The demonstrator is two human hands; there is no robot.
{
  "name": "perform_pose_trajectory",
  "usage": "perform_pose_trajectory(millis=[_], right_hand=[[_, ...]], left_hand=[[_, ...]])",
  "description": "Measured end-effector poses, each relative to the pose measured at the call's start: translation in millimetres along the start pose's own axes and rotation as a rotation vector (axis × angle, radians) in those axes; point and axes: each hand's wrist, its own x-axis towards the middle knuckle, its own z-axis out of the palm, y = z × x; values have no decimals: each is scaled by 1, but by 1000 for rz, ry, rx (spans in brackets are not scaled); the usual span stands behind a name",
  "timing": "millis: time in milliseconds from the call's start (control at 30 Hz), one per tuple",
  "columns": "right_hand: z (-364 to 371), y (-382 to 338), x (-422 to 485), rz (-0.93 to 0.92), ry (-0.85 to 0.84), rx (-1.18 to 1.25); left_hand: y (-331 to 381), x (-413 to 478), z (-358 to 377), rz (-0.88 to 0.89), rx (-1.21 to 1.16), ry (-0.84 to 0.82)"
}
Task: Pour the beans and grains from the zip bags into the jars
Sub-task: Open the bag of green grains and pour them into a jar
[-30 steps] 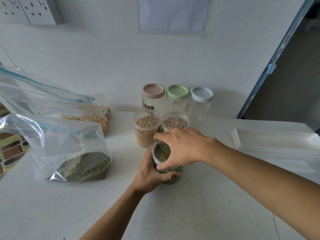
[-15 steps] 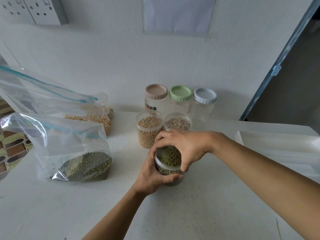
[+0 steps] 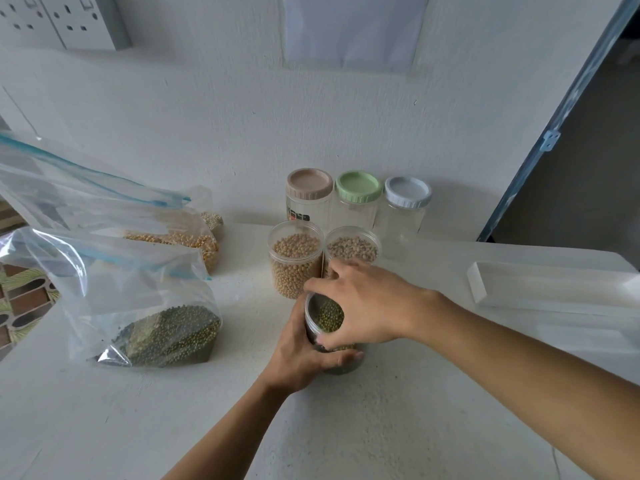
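A clear jar of green beans (image 3: 327, 318) stands on the white table (image 3: 381, 410) in front of me. My left hand (image 3: 301, 355) grips its lower side from the left. My right hand (image 3: 367, 303) sits over the jar's top with fingers and thumb curled round the rim; I cannot tell whether a clear lid is under it. Left of the jar lies a zip bag with green beans (image 3: 166, 334), and a zip bag of yellow corn (image 3: 180, 239) sits behind it. Just behind the held jar stand a jar of soybeans (image 3: 294, 261) and a jar of pale beans (image 3: 353, 249).
Three empty jars line the wall, with a pink lid (image 3: 308, 183), a green lid (image 3: 358, 188) and a grey lid (image 3: 408, 192). A white tray (image 3: 554, 289) lies at the right. The table's left edge drops to a patterned floor (image 3: 24, 299).
My right hand has turned on the jar's top, the fingers shifting round the rim. My left hand keeps its hold and the jar stays in place.
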Motion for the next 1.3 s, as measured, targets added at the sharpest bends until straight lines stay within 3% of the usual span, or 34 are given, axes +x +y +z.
perform_pose_trajectory(millis=[233,467,733,967,1033,1133,1200,1300], right_hand=[[-15,16,2,-222,-21,253],[-12,19,9,-229,-87,187],[-18,7,7,-6,-72,-38],[-19,11,-5,176,69,-300],[-18,14,-8,143,67,-233],[-16,18,-10,-27,-54,64],[-12,20,-9,-90,-92,95],[-5,17,-8,-8,-32,45]], left_hand=[[2,2,0,-1,-3,9],[-4,2,-2,-12,8,6],[-7,1,-2,-2,-10,-24],[-5,1,-3,0,13,-30],[-6,1,-3,11,24,-39],[-6,1,-3,18,31,-32],[-5,1,-3,12,33,-36],[-2,1,-3,3,43,-31]])
